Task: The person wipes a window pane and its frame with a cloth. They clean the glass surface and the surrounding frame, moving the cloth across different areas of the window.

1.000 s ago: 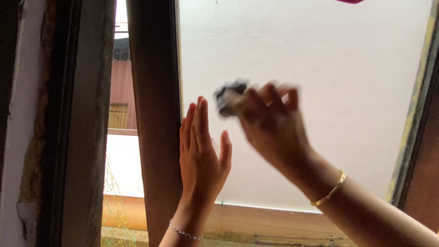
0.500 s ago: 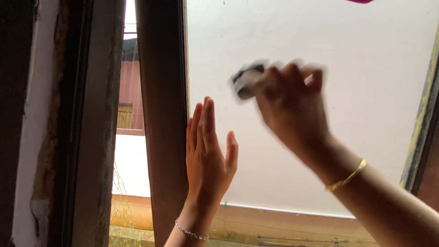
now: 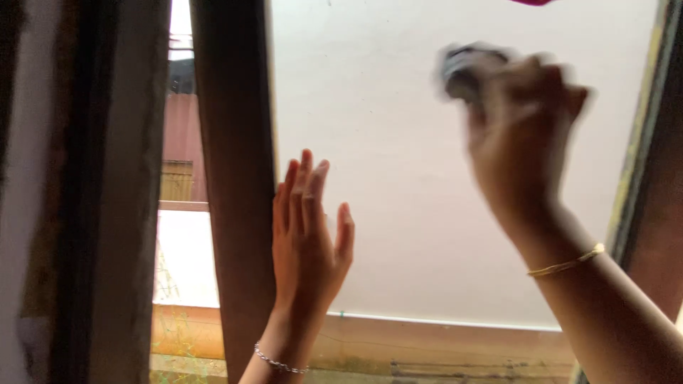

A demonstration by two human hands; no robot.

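Observation:
My right hand [image 3: 519, 135] is blurred with motion against the upper right of the window pane [image 3: 398, 128]. It is closed around a crumpled grey and dark wad of paper or cloth [image 3: 462, 65] pressed to the glass. My left hand [image 3: 307, 227] rests flat on the pane, fingers together and pointing up, right beside the dark brown window frame upright [image 3: 231, 178]. A thin silver bracelet circles the left wrist and a gold bangle the right.
A second brown frame edge [image 3: 644, 185] bounds the pane on the right. Left of the upright, a narrow gap shows a pink building [image 3: 181, 156] and a pale wall outside. A wooden sill [image 3: 441, 348] runs along the bottom.
My right hand has swept the wad up and to the right across the glass. The left hand has stayed flat against the pane by the upright.

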